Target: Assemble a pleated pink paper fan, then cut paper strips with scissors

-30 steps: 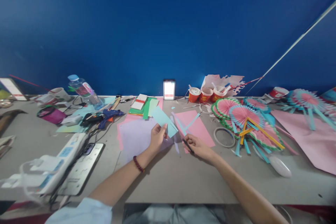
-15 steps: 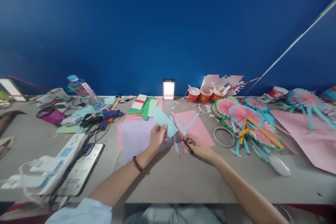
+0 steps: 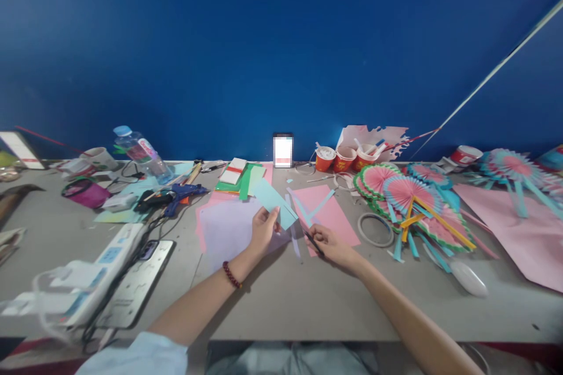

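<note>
My left hand (image 3: 264,228) pinches a light blue sheet of paper (image 3: 271,202) between thumb and fingers, holding it slanted over the table. A thin dark line runs along the sheet near its right edge. On the right, my right hand (image 3: 331,245) is closed on dark scissors (image 3: 314,242) whose tip points up and left at the paper's lower right corner. The fingers hide part of the handles. Beneath my left hand lies a lilac sheet (image 3: 229,228). A pink sheet (image 3: 338,220) with light blue strips (image 3: 321,204) across it lies just beyond my right hand.
Folded paper fans (image 3: 411,194), a tape roll (image 3: 375,229) and a white computer mouse (image 3: 468,279) lie to the right. Paper cups (image 3: 345,159) and a phone (image 3: 282,150) stand along the blue wall. A power strip (image 3: 105,266), second phone (image 3: 138,287) and bottle (image 3: 143,152) are left.
</note>
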{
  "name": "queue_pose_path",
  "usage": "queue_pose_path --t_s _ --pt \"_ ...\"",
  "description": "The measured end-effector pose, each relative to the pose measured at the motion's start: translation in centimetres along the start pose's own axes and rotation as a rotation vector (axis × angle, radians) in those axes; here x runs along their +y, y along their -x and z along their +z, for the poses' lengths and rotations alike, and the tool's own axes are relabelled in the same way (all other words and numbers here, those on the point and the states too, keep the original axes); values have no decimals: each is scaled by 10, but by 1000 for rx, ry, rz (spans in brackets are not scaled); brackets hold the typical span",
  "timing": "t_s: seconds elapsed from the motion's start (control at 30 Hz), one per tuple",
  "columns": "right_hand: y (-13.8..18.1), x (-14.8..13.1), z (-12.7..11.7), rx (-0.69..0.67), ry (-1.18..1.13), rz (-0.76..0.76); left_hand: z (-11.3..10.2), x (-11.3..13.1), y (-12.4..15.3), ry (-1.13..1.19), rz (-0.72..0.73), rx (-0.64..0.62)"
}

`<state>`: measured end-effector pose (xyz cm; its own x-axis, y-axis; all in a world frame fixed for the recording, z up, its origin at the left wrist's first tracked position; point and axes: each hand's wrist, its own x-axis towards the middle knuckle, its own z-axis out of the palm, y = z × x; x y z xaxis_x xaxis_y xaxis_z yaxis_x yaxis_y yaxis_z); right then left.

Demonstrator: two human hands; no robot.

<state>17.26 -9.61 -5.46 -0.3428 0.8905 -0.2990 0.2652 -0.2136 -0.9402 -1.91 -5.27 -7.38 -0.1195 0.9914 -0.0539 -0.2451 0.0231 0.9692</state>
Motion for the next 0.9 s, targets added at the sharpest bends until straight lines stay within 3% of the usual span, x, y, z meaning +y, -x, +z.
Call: queue_pose_path --t_s 0.9 --pt "-5 9 -1 37 53 -34 -5 -5 -3 -63 19 -7"
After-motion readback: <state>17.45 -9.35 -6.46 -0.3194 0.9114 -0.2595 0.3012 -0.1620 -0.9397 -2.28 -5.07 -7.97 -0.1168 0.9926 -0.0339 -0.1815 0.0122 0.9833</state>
